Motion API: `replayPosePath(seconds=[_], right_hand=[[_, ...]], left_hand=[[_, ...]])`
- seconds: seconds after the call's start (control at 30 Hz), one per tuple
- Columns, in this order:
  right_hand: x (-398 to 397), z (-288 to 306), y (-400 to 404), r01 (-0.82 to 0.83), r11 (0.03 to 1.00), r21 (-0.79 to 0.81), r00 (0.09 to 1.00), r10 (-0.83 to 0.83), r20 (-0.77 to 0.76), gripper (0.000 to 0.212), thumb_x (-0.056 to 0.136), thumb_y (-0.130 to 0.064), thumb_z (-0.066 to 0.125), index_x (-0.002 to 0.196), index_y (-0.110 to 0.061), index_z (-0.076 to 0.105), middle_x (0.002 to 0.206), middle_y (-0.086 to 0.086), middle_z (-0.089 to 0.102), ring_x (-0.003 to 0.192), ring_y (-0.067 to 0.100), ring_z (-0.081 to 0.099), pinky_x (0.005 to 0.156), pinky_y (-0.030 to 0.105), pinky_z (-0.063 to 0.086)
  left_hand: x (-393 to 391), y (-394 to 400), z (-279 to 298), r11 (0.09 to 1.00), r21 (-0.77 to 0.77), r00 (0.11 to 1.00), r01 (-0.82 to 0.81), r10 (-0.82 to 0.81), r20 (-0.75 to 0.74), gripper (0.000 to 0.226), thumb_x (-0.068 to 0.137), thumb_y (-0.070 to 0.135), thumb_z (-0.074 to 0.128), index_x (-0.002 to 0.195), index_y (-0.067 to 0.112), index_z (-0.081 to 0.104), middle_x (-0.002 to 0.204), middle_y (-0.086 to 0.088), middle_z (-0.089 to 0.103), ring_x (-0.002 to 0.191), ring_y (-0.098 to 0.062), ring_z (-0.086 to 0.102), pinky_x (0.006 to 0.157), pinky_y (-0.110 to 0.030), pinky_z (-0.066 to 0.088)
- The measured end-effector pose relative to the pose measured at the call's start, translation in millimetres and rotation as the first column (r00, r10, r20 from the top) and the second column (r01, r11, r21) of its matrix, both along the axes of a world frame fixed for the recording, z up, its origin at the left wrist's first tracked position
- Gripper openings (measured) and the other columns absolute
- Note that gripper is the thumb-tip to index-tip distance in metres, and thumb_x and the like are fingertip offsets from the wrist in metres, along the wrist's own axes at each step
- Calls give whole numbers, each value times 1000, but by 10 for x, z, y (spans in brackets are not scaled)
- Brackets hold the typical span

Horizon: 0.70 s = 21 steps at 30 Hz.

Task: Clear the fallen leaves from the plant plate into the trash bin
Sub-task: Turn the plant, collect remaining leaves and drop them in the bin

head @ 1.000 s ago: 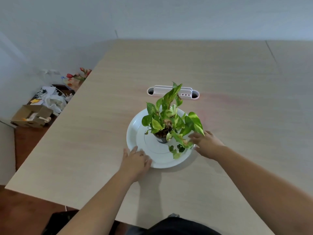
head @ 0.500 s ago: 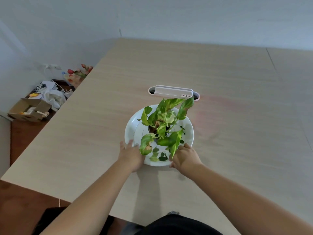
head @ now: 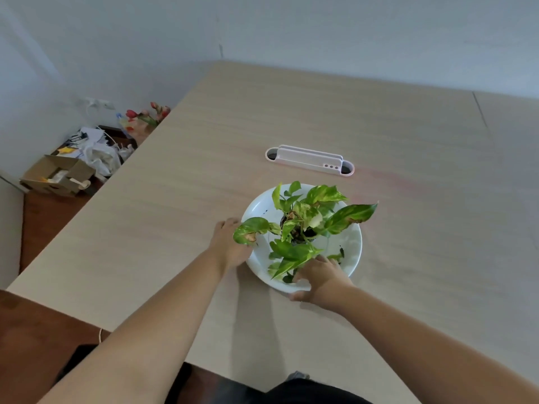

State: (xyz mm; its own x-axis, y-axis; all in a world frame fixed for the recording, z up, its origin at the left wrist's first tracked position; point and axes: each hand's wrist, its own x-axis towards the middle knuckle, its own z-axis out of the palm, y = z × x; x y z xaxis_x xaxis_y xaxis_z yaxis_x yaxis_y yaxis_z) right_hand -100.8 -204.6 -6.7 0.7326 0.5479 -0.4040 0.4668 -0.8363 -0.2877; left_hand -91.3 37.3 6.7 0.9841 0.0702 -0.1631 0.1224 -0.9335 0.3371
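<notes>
A white round plate [head: 354, 249] lies on the wooden table [head: 175, 217], with a small potted plant [head: 303, 220] of green and yellow leaves standing in its middle. Small fallen leaves [head: 335, 256] and dark bits lie on the plate's near side. My left hand [head: 230, 243] grips the plate's left rim. My right hand [head: 322, 277] holds the near rim, thumb under the edge and fingers over it among the leaves. Part of each hand is hidden by foliage. No trash bin is in view.
A white cable tray [head: 310, 160] is set into the table behind the plate. On the floor at the left are a cardboard box [head: 57, 176], crumpled paper and bags [head: 96, 153], and red flowers [head: 148, 113]. The table's near edge runs close to my body.
The plate and plant have turned on the table under both hands. My left hand went from the near rim to the left rim; my right hand went from the right side to the near rim.
</notes>
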Motion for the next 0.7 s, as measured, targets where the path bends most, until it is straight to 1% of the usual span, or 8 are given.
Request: replayPosePath(seconds=[0.1, 0.2, 0.33, 0.4, 0.5, 0.6, 0.63, 0.7], right_hand=[[41, -1, -221, -28, 999, -21, 998, 29, 49, 48, 72, -65, 62, 115, -42, 59, 124, -10, 51, 119, 17, 37, 101, 30, 26], [18, -15, -375, 0, 999, -36, 999, 1, 43, 42, 76, -60, 62, 114, -42, 60, 118, -8, 54, 117, 17, 41, 103, 28, 27], [-27, -54, -421, 82, 996, 31, 996, -82, 16, 39, 78, -58, 61, 114, -42, 61, 119, -8, 55, 118, 16, 42, 105, 29, 28], [-35, -65, -407, 103, 994, 47, 995, -104, 8, 39, 78, -59, 61, 113, -42, 62, 117, -8, 55, 117, 16, 43, 103, 31, 30], [-27, -63, -400, 118, 992, 53, 993, -118, -1, 39, 77, -59, 63, 112, -43, 62, 116, -8, 55, 116, 15, 43, 101, 30, 31], [-29, -78, -397, 129, 990, 64, 992, -129, -9, 39, 77, -59, 62, 112, -44, 62, 116, -10, 54, 116, 14, 41, 101, 28, 30], [-31, -80, -397, 133, 989, 67, 991, -133, -8, 38, 77, -59, 62, 112, -44, 62, 116, -10, 54, 116, 13, 41, 101, 28, 29], [-34, -86, -404, 140, 987, 75, 990, -140, -4, 38, 76, -59, 62, 111, -44, 62, 116, -10, 54, 117, 13, 41, 101, 28, 29]], left_hand=[[296, -18, -33, 987, 98, 978, 130, -111, -176, 60, 86, 31, 51, 145, 27, 39, 152, -7, 34, 141, -31, 20, 118, -38, 13], [534, -56, -150, 849, 358, 918, 388, -322, -233, 62, 93, 40, 42, 151, 27, 25, 159, 5, 21, 146, -31, 11, 118, -44, 9], [604, -88, -237, 712, 542, 892, 447, -404, -204, 62, 76, 64, 60, 128, 31, 52, 126, 26, 58, 131, -14, 48, 103, -39, 41], [700, -80, -316, 892, 376, 962, 252, -273, 2, 58, 65, 80, 53, 111, 46, 45, 100, 46, 59, 115, 13, 52, 96, -19, 44], [699, -118, -230, 982, -41, 968, 185, -189, -165, 48, 61, 55, 71, 95, 39, 42, 89, 22, 65, 109, -20, 64, 94, -45, 45], [519, -147, -332, 943, 207, 960, 261, -230, -162, 46, 75, 33, 69, 119, 22, 61, 124, -4, 61, 126, -45, 47, 108, -65, 20], [461, -166, -366, 966, 173, 968, 194, -160, -191, 51, 85, 29, 64, 134, 22, 52, 142, -7, 48, 136, -40, 35, 116, -58, 9], [350, -215, -444, 1000, -1, 922, 27, -25, -387, 52, 95, 23, 54, 145, 18, 41, 153, -13, 34, 141, -34, 28, 119, -48, 12]])
